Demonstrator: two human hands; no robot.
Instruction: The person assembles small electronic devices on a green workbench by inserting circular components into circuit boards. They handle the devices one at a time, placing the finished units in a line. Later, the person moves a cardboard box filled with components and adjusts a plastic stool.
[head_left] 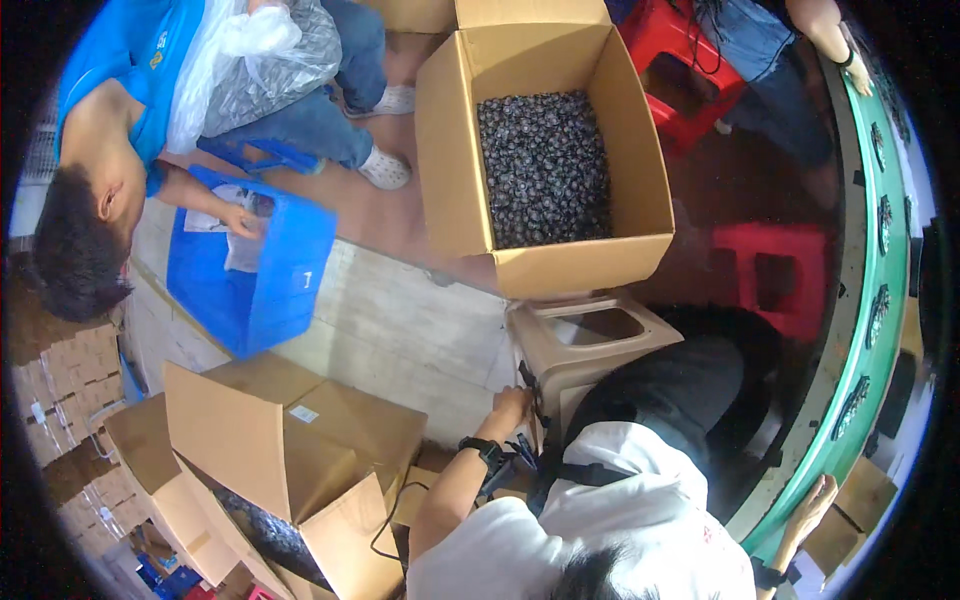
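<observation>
My left hand [513,405], a black band on its wrist, is closed beside the beige plastic stool [610,335]. Thin black pieces show around its fingers; I cannot make out what it grips. My right hand [815,503] lies on the near edge of the green conveyor belt [800,490], its fingers stretched out and nothing visible in them. Several dark clusters of small parts [852,407] sit spaced along the belt. Ahead of me stands an open carton [560,268] holding many small, round, dark parts [545,170].
At left, a person in blue [110,70] with a clear plastic bag [260,70] reaches into a blue crate [290,270]. Another person's hand [858,75] touches the far belt. Red stools [770,240] stand right; open cartons [225,415] lower left.
</observation>
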